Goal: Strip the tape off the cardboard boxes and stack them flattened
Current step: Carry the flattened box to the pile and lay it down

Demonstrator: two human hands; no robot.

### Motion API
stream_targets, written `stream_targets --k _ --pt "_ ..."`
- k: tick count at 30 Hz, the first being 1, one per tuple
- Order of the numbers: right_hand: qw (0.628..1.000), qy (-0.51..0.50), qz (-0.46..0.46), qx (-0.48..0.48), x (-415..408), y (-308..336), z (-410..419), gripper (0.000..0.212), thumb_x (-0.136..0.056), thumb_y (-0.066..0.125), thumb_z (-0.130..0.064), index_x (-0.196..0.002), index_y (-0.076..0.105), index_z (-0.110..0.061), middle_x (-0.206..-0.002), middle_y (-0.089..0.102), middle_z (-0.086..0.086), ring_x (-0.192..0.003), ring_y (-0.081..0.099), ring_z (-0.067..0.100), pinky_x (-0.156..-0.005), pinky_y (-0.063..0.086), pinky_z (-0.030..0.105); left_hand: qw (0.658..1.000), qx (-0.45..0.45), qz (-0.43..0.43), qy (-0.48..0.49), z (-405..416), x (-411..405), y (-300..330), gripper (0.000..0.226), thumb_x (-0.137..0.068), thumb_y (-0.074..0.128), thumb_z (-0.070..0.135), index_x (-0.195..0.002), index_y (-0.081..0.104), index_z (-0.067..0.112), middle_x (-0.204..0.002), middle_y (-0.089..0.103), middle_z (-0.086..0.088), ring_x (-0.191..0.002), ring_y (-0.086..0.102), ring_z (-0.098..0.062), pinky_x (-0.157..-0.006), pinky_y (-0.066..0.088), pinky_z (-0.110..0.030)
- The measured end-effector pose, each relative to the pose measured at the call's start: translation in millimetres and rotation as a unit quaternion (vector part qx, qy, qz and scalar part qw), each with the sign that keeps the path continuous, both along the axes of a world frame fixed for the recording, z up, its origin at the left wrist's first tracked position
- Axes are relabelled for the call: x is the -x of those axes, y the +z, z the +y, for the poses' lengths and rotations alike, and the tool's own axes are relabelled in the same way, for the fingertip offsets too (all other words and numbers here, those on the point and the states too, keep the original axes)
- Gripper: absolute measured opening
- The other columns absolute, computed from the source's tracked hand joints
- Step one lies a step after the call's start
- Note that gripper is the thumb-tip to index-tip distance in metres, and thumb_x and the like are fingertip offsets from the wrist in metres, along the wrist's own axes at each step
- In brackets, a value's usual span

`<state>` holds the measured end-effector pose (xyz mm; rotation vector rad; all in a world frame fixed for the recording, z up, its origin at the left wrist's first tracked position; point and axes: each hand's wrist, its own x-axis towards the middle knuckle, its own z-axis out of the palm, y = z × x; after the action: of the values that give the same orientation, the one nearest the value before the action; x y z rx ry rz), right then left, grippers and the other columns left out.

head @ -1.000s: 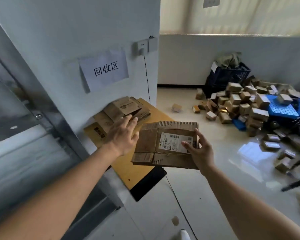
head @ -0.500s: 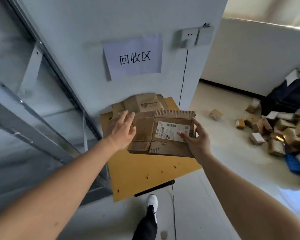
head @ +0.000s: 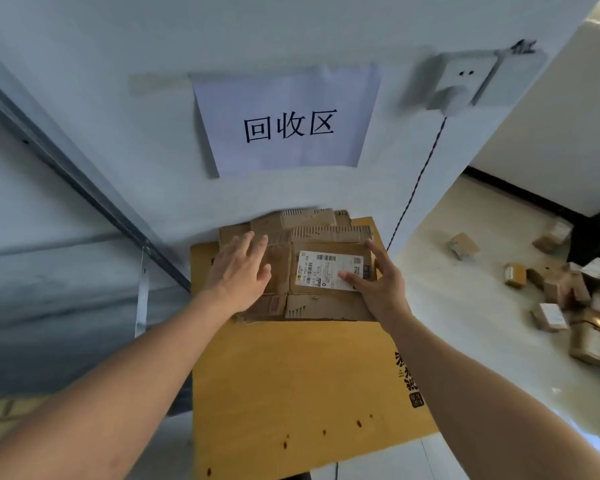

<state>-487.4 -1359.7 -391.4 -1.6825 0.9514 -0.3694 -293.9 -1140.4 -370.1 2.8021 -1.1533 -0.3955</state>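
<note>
Now both flat hands (head: 326, 278) press flattened box (head: 326, 303) onto yellow sheet (head: 291, 393) under wall sign (head: 286, 121).

Left hand (head: 240, 268) covers the left panel of the top flattened box (head: 321, 282); contact under the palm not visible. Right hand (head: 383, 284) hides the box's right edge and a corner of the shipping label (head: 328, 270); label print too small to read. Flattened boxes underneath (head: 309, 218) show only as far edges; count unclear. Yellow cardboard sheet (head: 291, 382) cut off at bottom edge. Wall socket (head: 459, 83) blurred. Loose boxes (head: 568, 306) cut off at right edge.
</note>
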Motion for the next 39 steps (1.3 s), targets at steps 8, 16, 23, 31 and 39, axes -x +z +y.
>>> stream_targets --k 8,16,23,31,39 --pt "0.998 0.062 0.031 0.009 -77 -36 -38 0.088 -0.054 0.090 -0.066 -0.127 0.042 -0.076 -0.114 0.063 -0.021 -0.099 0.065 0.000 -0.063 0.059 0.018 1.000 -0.011 0.008 0.020 -25 -31 -40 0.068 -0.106 0.037 0.050 -0.165 0.015 0.025 -0.171 0.014 -0.008 -0.156 0.020 -0.033 -0.125 0.019 -0.046" --pt "0.987 0.119 0.079 0.066 -103 -71 -57 0.092 -0.066 0.091 -0.056 -0.141 0.038 -0.064 -0.110 0.065 -0.020 -0.096 0.066 0.005 -0.067 0.060 0.020 0.998 0.003 0.070 0.005 -47 -33 -81 0.063 -0.107 0.039 0.044 -0.164 0.011 0.040 -0.173 0.001 -0.006 -0.159 0.005 -0.032 -0.127 0.020 -0.054" --pt "0.878 0.213 0.304 0.301 -116 -60 -57 0.087 -0.079 0.074 -0.068 -0.147 0.026 -0.042 -0.146 0.042 0.000 -0.106 0.059 0.025 -0.076 0.054 0.038 0.992 -0.024 0.122 0.037 -63 -23 -89 0.066 -0.105 0.048 0.039 -0.161 0.013 0.048 -0.172 -0.012 -0.001 -0.158 -0.004 -0.033 -0.119 0.012 -0.053" --pt "0.817 0.375 0.330 0.286 -131 -66 -12 0.057 -0.105 0.055 -0.035 -0.156 0.030 -0.040 -0.170 0.010 0.007 -0.157 0.010 0.039 -0.118 0.038 0.054 0.985 -0.057 0.151 0.062 -69 -25 -103 0.070 -0.107 0.051 0.028 -0.159 0.011 0.053 -0.171 -0.020 0.001 -0.157 -0.011 -0.037 -0.123 0.009 -0.057" --pt "0.795 0.380 0.355 0.312 -131 -76 -4 0.063 -0.106 0.047 -0.049 -0.160 0.016 -0.038 -0.172 -0.002 0.011 -0.157 0.001 0.044 -0.124 0.024 0.054 0.989 -0.040 0.118 0.076 -66 -22 -118 0.070 -0.106 0.051 0.034 -0.157 0.010 0.058 -0.171 -0.018 0.005 -0.158 -0.007 -0.032 -0.123 0.020 -0.054"
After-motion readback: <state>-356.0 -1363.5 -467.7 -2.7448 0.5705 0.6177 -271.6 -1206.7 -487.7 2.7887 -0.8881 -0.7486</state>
